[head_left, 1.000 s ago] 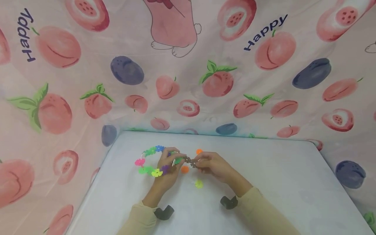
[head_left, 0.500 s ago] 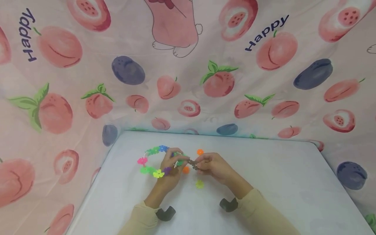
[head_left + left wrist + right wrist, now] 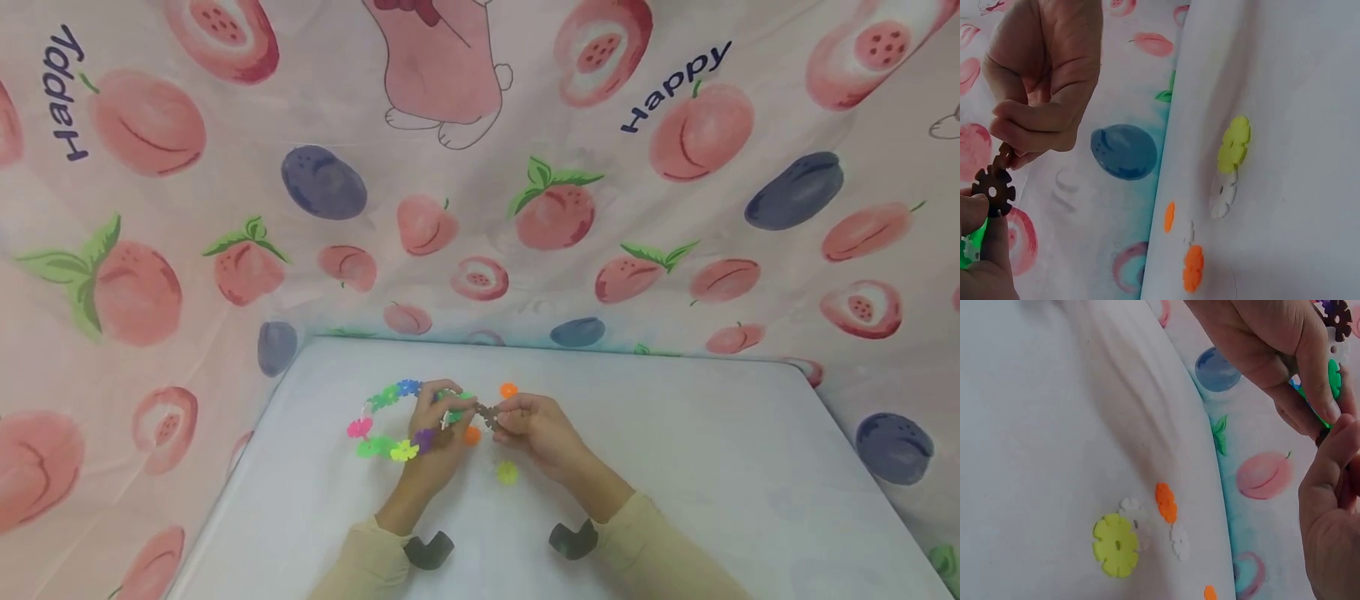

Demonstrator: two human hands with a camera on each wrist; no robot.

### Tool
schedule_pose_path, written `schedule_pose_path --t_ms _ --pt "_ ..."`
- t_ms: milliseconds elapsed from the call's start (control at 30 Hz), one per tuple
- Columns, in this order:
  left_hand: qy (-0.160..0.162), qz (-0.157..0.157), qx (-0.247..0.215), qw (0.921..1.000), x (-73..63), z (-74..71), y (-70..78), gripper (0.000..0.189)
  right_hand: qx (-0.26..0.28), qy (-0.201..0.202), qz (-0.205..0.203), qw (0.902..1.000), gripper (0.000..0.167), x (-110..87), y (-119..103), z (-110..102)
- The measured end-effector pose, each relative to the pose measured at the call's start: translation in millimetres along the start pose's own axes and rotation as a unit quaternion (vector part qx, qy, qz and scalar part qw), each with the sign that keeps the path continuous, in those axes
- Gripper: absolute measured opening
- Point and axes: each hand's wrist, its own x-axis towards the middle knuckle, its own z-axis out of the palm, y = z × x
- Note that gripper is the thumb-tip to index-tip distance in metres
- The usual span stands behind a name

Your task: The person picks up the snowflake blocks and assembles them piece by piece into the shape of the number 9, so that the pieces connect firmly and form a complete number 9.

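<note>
My left hand [image 3: 438, 446] holds a chain of joined plastic snowflake discs. The chain loops out to the left, with a pink disc [image 3: 360, 428], green discs [image 3: 386, 396], a blue disc [image 3: 408, 387], a yellow disc [image 3: 404, 451] and a purple disc [image 3: 423, 440]. Between left thumb and finger, a brown snowflake disc [image 3: 994, 190] is pinched at the chain's end. My right hand [image 3: 547, 437] pinches a second brown disc [image 3: 1004, 157], which meets the first edge to edge. How deep their slots interlock cannot be told. Fingers hide part of the chain.
On the white table [image 3: 712, 467] lie a loose yellow disc [image 3: 507, 472], two orange ones, the far orange disc [image 3: 508, 390] and the near orange disc [image 3: 472, 435], and white discs [image 3: 1222, 194]. A fruit-print cloth [image 3: 480, 208] hangs behind. Black wrist mounts [image 3: 429, 552] stick out from the sleeves.
Both hands stay close together at the brown discs, with only slight shifts. The chain's loop sways a little and hangs slightly lower in view. The loose discs stay put.
</note>
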Motion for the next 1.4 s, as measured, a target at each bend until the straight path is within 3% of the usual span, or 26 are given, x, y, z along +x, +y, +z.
schedule_pose_path --t_ms 300,767,1000,1167,1400 --pt "-0.013 -0.007 -0.013 0.9998 -0.9 0.2 -0.8 0.014 -0.02 -0.002 0.003 0.9998 0.012 -0.3 -1 -2" --pt "-0.038 0.01 -0.024 0.9989 -3.2 -0.2 -3.3 0.01 -0.025 -0.025 0.012 0.9993 0.013 3.0 1 -6" --pt "-0.054 0.058 -0.006 0.9968 -2.5 -9.1 -2.6 0.02 0.008 -0.055 0.037 0.9977 0.014 4.1 3 -9" --pt "-0.086 0.048 0.012 0.9951 -2.0 -15.5 -2.6 0.031 0.025 -0.062 0.041 0.9969 0.011 4.1 1 -10" --pt "-0.07 0.067 0.055 0.9937 0.7 -15.6 -6.2 0.031 -0.005 -0.067 0.06 0.9959 0.008 4.4 -1 -11"
